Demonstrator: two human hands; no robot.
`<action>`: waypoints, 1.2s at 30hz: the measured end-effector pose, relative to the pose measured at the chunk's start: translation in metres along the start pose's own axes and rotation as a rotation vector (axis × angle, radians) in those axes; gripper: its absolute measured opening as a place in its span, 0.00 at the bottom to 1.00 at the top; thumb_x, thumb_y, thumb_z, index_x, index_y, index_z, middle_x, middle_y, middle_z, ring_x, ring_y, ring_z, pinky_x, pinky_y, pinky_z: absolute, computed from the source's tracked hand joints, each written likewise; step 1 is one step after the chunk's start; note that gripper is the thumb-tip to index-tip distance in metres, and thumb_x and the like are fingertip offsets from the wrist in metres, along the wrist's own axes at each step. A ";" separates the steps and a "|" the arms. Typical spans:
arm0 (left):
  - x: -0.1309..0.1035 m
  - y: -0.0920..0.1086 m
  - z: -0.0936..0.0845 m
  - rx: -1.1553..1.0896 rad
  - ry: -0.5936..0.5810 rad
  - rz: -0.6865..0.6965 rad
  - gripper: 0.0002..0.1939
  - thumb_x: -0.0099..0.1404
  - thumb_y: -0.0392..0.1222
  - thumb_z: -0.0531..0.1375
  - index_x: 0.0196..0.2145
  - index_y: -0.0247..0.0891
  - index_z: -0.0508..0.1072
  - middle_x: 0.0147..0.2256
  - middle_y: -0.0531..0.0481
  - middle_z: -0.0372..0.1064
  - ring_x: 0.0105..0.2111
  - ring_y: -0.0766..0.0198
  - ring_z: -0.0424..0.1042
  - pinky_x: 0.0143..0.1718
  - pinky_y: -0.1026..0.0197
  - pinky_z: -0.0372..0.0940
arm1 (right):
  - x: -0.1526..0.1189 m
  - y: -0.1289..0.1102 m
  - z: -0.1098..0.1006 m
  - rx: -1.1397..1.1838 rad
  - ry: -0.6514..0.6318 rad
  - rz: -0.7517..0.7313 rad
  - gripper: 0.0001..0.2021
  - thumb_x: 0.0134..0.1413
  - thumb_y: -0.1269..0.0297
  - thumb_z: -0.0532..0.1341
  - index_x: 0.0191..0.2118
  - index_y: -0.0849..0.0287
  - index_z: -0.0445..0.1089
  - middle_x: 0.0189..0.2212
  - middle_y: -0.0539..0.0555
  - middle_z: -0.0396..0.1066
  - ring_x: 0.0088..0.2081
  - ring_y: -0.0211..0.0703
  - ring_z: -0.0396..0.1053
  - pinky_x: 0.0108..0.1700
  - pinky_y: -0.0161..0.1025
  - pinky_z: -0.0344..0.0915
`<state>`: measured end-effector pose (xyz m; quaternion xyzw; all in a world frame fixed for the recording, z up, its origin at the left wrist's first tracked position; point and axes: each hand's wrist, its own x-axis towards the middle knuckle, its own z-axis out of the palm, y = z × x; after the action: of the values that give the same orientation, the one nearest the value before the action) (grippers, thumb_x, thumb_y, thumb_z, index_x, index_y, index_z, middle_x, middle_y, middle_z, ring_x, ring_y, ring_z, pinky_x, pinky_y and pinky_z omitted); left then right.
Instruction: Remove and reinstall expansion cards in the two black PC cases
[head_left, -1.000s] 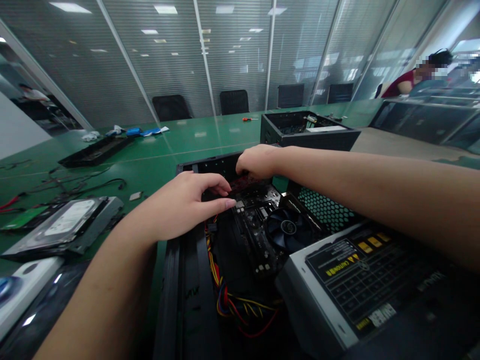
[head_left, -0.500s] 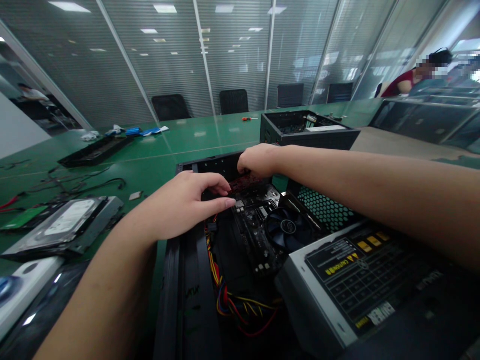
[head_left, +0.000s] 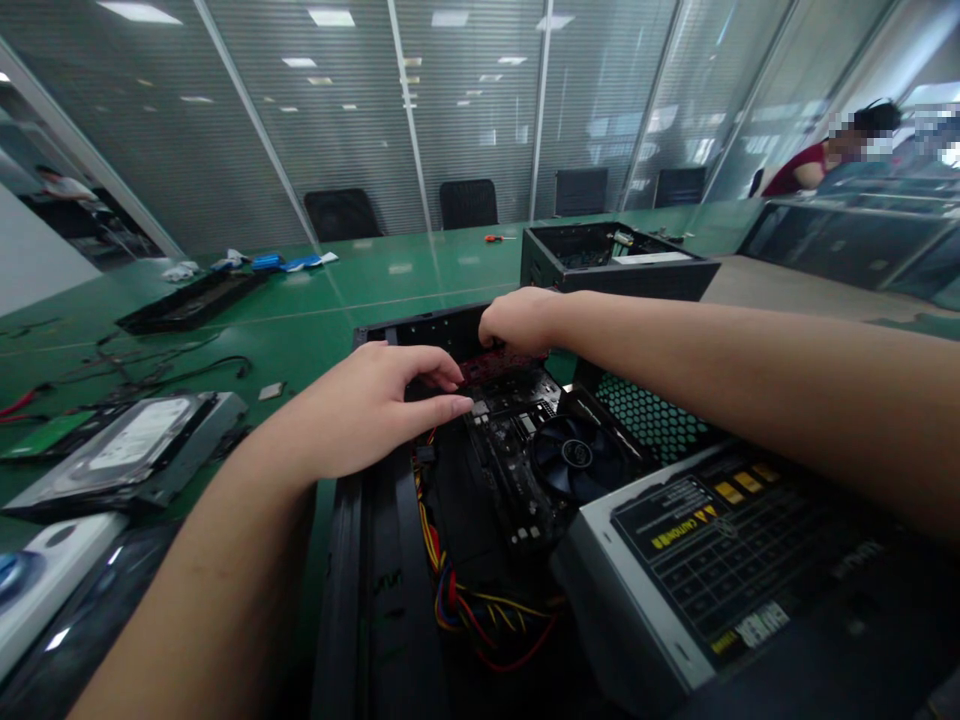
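Observation:
In front of me lies an open black computer case (head_left: 375, 600). A red graphics card (head_left: 499, 366) sits in its far part, above the motherboard (head_left: 491, 440). My left hand (head_left: 375, 405) reaches over the case's left edge, thumb and fingers apart, fingertips at the card's left end. Across the far side comes my right hand (head_left: 517, 318), its fingers bent down around the card's far edge; the fingertips are partly hidden. A black cooling fan (head_left: 577, 455) and a grey power supply (head_left: 645, 600) are nearer to me, with coloured cables (head_left: 450, 590) on the case floor.
To the left are a hard drive (head_left: 135, 440), loose cables (head_left: 165, 370) and a black panel (head_left: 191, 300). Another case (head_left: 600, 258) stands behind on the green table (head_left: 420, 270), near an orange screwdriver (head_left: 495, 239). A person in a red top (head_left: 799, 172) sits far right.
My right hand has shifted very slightly to the right at the graphics card, and a little more of the red card shows. My left hand stays where it was.

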<state>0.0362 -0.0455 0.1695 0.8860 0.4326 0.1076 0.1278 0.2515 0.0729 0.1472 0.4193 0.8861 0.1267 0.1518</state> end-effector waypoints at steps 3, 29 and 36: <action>0.002 0.000 0.000 0.001 0.000 -0.003 0.19 0.66 0.61 0.58 0.45 0.47 0.76 0.43 0.58 0.77 0.43 0.63 0.73 0.45 0.60 0.64 | 0.001 0.001 0.002 0.010 0.001 0.003 0.23 0.49 0.67 0.63 0.53 0.48 0.75 0.43 0.54 0.77 0.38 0.46 0.73 0.34 0.39 0.62; 0.002 -0.001 0.000 0.006 0.009 0.019 0.19 0.66 0.61 0.58 0.45 0.47 0.76 0.43 0.57 0.77 0.43 0.62 0.73 0.45 0.60 0.64 | 0.005 -0.003 0.005 -0.061 -0.038 -0.025 0.20 0.52 0.68 0.64 0.52 0.53 0.75 0.44 0.57 0.76 0.40 0.49 0.73 0.36 0.40 0.64; 0.002 -0.001 0.000 0.014 0.010 0.023 0.20 0.66 0.61 0.57 0.45 0.46 0.76 0.44 0.56 0.77 0.43 0.61 0.74 0.45 0.60 0.64 | -0.003 -0.010 -0.004 -0.081 -0.107 0.032 0.20 0.51 0.71 0.65 0.52 0.56 0.75 0.46 0.59 0.75 0.42 0.49 0.73 0.40 0.41 0.66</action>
<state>0.0368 -0.0439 0.1691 0.8912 0.4239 0.1103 0.1181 0.2445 0.0638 0.1475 0.4330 0.8640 0.1423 0.2137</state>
